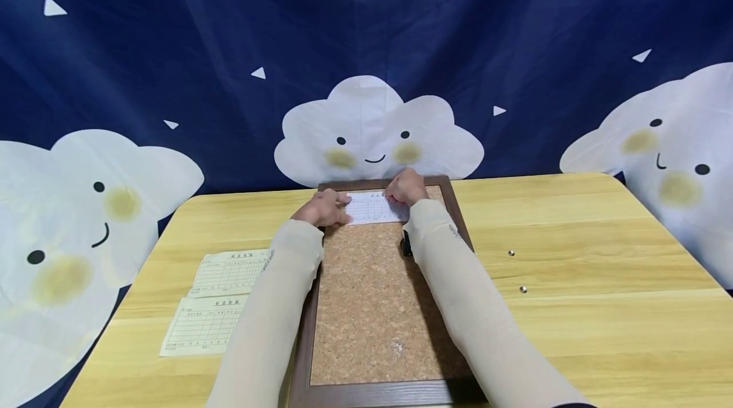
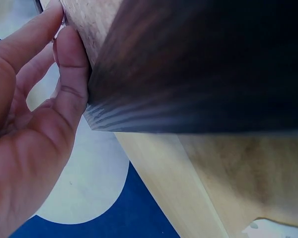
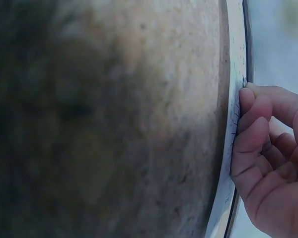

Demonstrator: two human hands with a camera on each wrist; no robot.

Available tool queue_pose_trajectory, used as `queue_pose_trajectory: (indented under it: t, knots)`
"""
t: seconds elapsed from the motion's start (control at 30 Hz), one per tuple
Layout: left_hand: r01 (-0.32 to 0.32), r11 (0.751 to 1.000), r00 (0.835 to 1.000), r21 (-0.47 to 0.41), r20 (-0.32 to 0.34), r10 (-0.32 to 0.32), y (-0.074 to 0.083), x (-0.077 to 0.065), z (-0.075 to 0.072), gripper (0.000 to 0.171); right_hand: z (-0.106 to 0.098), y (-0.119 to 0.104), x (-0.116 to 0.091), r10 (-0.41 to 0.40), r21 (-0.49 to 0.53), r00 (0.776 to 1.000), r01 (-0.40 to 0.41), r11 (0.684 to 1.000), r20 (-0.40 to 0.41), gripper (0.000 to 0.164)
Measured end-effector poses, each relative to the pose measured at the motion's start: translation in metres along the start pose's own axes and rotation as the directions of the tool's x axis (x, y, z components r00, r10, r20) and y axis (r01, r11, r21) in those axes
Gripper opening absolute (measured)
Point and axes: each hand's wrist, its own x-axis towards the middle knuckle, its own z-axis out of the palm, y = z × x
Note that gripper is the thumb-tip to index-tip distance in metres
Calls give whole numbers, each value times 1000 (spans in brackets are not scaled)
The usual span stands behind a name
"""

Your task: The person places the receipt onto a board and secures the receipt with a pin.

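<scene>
Slip's [image 1: 366,211] on the far end of the board [image 1: 366,306], two sheets [image 1: 203,325] off left, couple pins [image 1: 511,253] right, curtain [image 1: 321,20] behind the table [image 1: 601,268].

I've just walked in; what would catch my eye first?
Probably the smiling clouds on the dark blue cloth filling the background. Below, a left hand and right hand touch a white slip at the far end of a framed cork board, which rests on a wooden table.

Laid flat across the far end of a brown-framed cork board [image 1: 366,306]: a white slip [image 1: 366,211], ruled in a printed grid, long side crosswise, touched at its left edge by the left hand [image 1: 325,208], partly covered at right by the right hand [image 1: 407,188].
</scene>
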Motion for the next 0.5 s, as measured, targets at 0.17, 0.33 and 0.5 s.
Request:
queue_pose_trajectory:
  t: [0.17,0.33,0.5]
  knots:
    - [1,1000,1000,6,-5,0,1,-1,0,57,0,-1,1,8,-19,1000,-8,1000,4,24]
    - [2,1000,1000,-16,-4,-3,0,-1,0,58,0,-2,1,9,-59,1000,-8,998,5,32]
    - [5,1000,1000,-21,-3,-5,1,0,1,58,0,-2,0,9,-77,1000,-9,997,0,21]
